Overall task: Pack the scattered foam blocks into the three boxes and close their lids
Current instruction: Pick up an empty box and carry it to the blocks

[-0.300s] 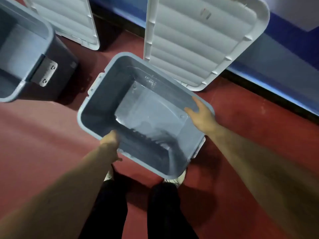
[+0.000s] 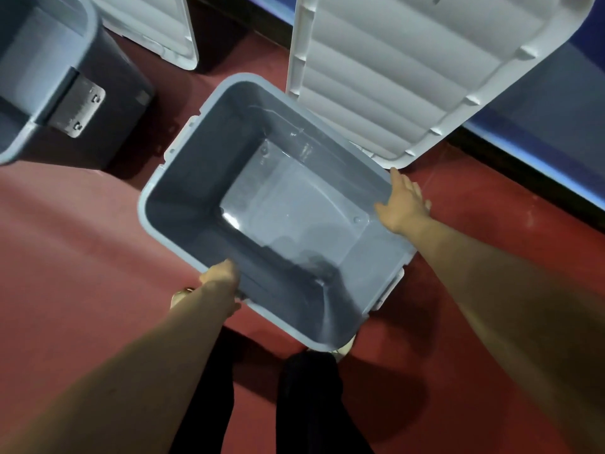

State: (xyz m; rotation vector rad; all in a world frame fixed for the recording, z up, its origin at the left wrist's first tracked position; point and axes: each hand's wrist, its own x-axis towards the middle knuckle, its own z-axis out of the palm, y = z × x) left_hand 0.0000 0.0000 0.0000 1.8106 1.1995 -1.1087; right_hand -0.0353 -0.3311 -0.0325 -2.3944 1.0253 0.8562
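An empty blue-grey box [image 2: 154,224] stands on the red floor in the middle of the head view. Its white ribbed lid [image 2: 409,67] stands open behind it, leaning against the wall. My left hand [image 2: 219,276] grips the box's near-left rim, with the fingers hidden below the edge. At the far-right rim my right hand [image 2: 404,201] holds on with the thumb inside the box and the fingers over the outside. No foam blocks are in view.
A second blue-grey box [image 2: 49,77] with a metal latch plate [image 2: 78,109] stands open at the upper left, its white lid [image 2: 157,24] behind it. A blue wall base [image 2: 540,142] runs along the right. My legs in black trousers [image 2: 311,404] stand just before the box.
The box sits slightly farther from my feet and higher in the view. My right hand has slid along the rim towards the lid corner, its fingers more spread. My left hand keeps its hold.
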